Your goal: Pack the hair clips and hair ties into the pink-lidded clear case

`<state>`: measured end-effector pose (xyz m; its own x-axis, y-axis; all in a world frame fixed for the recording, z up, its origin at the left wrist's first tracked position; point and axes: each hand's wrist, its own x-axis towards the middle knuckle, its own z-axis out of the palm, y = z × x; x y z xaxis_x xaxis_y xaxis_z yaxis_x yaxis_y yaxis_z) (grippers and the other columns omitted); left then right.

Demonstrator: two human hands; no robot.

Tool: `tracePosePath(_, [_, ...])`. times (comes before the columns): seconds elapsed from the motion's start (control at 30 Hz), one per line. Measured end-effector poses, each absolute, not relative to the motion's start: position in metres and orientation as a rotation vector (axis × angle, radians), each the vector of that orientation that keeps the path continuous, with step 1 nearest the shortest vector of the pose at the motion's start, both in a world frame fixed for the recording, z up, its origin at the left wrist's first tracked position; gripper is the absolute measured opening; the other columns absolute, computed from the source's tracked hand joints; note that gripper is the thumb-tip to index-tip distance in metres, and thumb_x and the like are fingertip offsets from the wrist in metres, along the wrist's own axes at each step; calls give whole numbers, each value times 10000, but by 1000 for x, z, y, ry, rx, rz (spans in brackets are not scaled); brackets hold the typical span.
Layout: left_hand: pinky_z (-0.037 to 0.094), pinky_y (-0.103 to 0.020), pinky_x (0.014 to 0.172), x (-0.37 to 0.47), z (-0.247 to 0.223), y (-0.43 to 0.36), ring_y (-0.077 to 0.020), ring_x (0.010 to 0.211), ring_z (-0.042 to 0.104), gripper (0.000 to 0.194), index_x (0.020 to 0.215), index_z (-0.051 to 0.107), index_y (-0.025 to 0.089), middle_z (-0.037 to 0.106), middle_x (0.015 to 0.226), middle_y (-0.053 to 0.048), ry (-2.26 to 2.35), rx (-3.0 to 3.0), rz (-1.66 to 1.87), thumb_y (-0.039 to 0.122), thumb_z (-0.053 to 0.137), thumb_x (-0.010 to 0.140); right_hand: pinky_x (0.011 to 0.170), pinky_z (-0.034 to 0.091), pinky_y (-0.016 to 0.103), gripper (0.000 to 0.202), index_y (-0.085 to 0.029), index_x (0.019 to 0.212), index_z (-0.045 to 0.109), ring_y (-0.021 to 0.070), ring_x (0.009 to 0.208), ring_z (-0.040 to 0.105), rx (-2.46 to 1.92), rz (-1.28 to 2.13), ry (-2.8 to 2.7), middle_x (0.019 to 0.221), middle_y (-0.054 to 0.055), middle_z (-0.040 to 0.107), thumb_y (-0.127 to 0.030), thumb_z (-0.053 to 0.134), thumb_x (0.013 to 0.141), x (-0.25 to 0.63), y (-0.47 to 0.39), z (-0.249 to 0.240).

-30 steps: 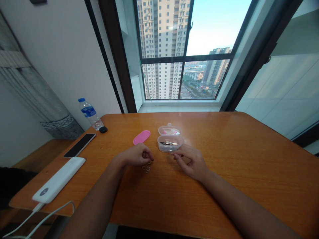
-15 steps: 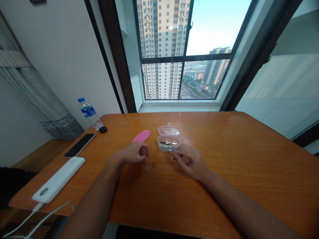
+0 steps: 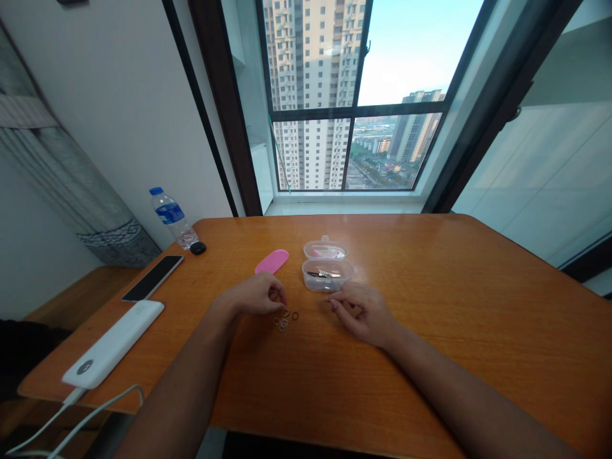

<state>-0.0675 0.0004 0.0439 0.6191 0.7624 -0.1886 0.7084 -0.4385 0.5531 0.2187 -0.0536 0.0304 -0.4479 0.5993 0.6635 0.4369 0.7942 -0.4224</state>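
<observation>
Several small rings [image 3: 284,324] lie in a loose group on the wooden table, and one dark ring [image 3: 295,315] sits just to their right. Curled over the far side of this group, my left hand [image 3: 261,296] has its thumb and forefinger close together, their tips touching or just above the topmost ring. Whether they grip it is hidden. My right hand [image 3: 363,312] rests near the front right of an open clear plastic case [image 3: 310,282]. Its thumb and fingers are pinched together; anything between them is too small to name. Dark and silvery small items [image 3: 324,275] lie in the case.
A pink oval piece [image 3: 272,261] lies beyond my left hand. Along the table's left side are a white power bank [image 3: 115,344] with a cable [image 3: 102,413], a phone [image 3: 153,278], a small black object [image 3: 197,248] and a water bottle [image 3: 172,217].
My left hand's fingertips have dropped slightly towards the rings. My right hand has shifted a little to the left and away from the case's edge.
</observation>
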Motion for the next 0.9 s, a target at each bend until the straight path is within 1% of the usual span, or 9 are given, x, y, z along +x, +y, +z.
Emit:
tracePosePath(0.17, [302, -215, 483, -61, 41, -2, -93, 533, 449, 207, 816, 744, 155, 536, 598, 26, 1132, 2240, 87, 266, 608, 705, 615, 457, 278, 123, -195, 895, 706, 152, 649, 597, -765, 238, -2119, 719, 33, 676, -225, 587, 900, 219, -53, 30])
tracePosePath(0.47, [279, -222, 489, -68, 43, 0, -90, 532, 400, 122, 728, 657, 154, 476, 597, 37, 1173, 2244, 140, 228, 578, 670, 625, 464, 285, 123, -202, 914, 706, 158, 664, 605, -767, 242, -2125, 742, 37, 686, -218, 584, 900, 219, -54, 31])
tracePosePath(0.57, [289, -224, 500, -74, 41, 3, -96, 544, 404, 84, 689, 622, 162, 479, 602, 34, 1225, 2274, 156, 225, 579, 655, 628, 467, 284, 131, -205, 923, 709, 158, 668, 611, -767, 240, -2126, 743, 35, 687, -225, 581, 904, 219, -53, 31])
tracePosePath(0.67, [294, -229, 503, -78, 40, 5, -102, 547, 424, 100, 694, 643, 167, 503, 606, 29, 1284, 2279, 111, 245, 592, 658, 622, 469, 279, 136, -205, 923, 711, 156, 661, 613, -759, 245, -2128, 739, 34, 690, -233, 579, 908, 219, -54, 32])
tracePosePath(0.77, [285, -232, 492, -78, 41, 5, -102, 538, 424, 141, 733, 693, 172, 496, 602, 30, 1301, 2286, 89, 260, 603, 669, 614, 463, 276, 136, -203, 908, 709, 153, 652, 606, -770, 248, -2138, 732, 34, 691, -228, 575, 909, 218, -55, 33])
tracePosePath(0.9, [302, -219, 503, -68, 42, 0, -100, 564, 446, 189, 803, 738, 180, 527, 634, 24, 1207, 2305, 141, 271, 615, 692, 598, 446, 274, 138, -200, 892, 708, 150, 638, 591, -786, 239, -2149, 717, 31, 683, -228, 573, 907, 218, -55, 32])
